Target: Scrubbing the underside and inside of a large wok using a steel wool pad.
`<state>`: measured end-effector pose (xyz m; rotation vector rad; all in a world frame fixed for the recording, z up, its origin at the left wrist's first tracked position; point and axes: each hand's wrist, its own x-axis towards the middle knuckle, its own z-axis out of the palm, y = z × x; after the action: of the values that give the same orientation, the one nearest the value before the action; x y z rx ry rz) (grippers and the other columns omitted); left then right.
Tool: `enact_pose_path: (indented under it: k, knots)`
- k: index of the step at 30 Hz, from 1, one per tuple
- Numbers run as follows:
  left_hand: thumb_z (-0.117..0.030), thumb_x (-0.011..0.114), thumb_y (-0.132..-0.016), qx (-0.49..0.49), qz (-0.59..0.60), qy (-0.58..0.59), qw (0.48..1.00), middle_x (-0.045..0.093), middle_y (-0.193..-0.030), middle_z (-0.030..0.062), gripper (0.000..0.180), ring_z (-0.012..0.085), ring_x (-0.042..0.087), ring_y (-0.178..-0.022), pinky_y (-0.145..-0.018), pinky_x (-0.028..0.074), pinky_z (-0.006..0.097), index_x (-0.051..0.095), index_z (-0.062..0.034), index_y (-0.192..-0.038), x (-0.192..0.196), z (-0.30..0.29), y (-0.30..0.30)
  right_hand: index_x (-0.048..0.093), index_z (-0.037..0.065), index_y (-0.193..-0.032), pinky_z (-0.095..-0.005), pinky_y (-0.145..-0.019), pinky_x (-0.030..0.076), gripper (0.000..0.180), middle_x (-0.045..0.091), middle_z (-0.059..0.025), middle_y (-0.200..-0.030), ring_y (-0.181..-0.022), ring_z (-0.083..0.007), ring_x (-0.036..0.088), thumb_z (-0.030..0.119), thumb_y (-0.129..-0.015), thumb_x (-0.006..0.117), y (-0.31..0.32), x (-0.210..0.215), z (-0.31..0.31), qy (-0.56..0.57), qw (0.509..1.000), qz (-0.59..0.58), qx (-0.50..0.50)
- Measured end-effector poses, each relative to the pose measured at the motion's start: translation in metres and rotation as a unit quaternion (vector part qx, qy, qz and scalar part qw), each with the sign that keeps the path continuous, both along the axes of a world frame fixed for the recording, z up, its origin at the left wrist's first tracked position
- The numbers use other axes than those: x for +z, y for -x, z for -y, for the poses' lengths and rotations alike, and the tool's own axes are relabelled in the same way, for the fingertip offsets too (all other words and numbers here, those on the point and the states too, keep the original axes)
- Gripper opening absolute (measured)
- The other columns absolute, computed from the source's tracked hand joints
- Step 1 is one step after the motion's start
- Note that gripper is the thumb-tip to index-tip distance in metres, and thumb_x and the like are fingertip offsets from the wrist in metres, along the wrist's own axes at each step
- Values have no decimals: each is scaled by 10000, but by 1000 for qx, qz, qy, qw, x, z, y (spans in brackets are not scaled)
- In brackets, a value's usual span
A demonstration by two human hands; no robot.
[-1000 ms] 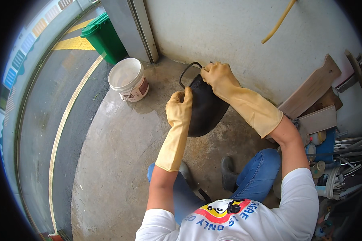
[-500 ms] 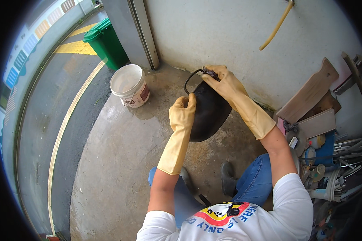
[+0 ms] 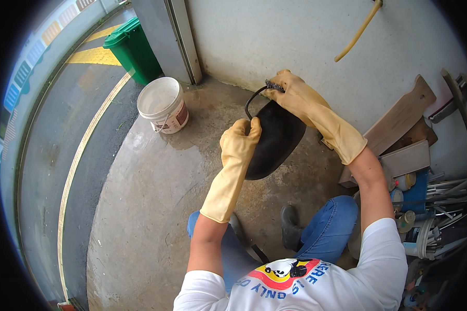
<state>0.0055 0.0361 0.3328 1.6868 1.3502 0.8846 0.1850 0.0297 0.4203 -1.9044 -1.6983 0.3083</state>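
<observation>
"What did the left hand (image 3: 239, 140) have, near us?"

"Its gloved fingers were clenched on the rim of a black pan (image 3: 279, 137), tilted in front of the knees."

"And the right hand (image 3: 296, 94)?"

"Its fingers gripped a dark scouring pad (image 3: 274, 86) at the pan's loop handle (image 3: 249, 103)."

"Farther off?"

"A white bucket (image 3: 178, 118) stood on the concrete floor (image 3: 140, 207), a green bin (image 3: 138, 56) beyond it."

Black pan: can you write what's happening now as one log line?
left grip: holding black pan by edge | right grip: holding dark scrubber at pan's handle | white bucket: standing left of pan
</observation>
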Motion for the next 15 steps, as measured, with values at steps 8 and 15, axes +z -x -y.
enact_pose_path:
  k: [8, 15]
  knots:
    - [-409, 674, -885, -25, -27, -31, 999, 726, -812, 164, 412, 248, 710, -754, -735, 531, 342, 715, -2, -931, -1, 2, 3, 655, 43, -805, -382, -674, 554, 55, 676, -119, -863, -825, -297, 682, 93, -791, 638, 23, 4, -16, -150, 839, 465, 242]
    - [-420, 685, -874, -8, 7, 4, 1000, 732, -817, 154, 430, 241, 709, -761, -743, 532, 341, 717, 5, -933, -5, 3, 1, 688, 38, -862, -355, -695, 574, 92, 669, -103, -968, -865, -265, 687, 58, -802, 622, 15, -5, -18, -140, 816, 504, 244]
